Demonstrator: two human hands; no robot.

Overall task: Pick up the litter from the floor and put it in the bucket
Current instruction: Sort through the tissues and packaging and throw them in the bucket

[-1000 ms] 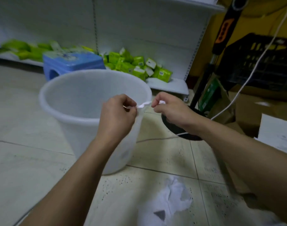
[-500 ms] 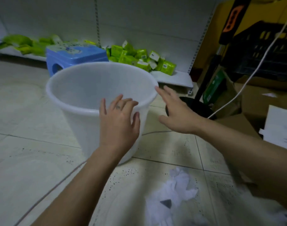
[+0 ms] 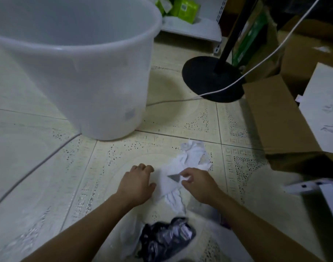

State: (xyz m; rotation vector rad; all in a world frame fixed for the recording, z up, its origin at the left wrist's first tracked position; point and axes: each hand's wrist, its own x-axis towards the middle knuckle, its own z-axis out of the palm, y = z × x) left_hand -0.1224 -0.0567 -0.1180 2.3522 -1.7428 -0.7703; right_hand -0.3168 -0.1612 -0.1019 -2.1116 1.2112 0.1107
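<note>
Looking down at a pale tiled floor (image 3: pixel 39 176), where a large translucent white bucket (image 3: pixel 86 72) stands upright at upper left. An open cardboard box (image 3: pixel 271 114) lies at right. Crumpled white paper (image 3: pixel 192 157) lies on the floor near the bucket's base, with a dark crumpled wrapper (image 3: pixel 167 237) nearer the viewer. The left hand (image 3: pixel 136 183) rests at the paper's left edge, fingers loosely bent, holding nothing. The right hand (image 3: pixel 198 184) curls its fingers, pinching the paper's middle.

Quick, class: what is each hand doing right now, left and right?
Left hand: fingers curled at the edge of the white paper; a grip cannot be told.
Right hand: pinching the white paper.
</note>
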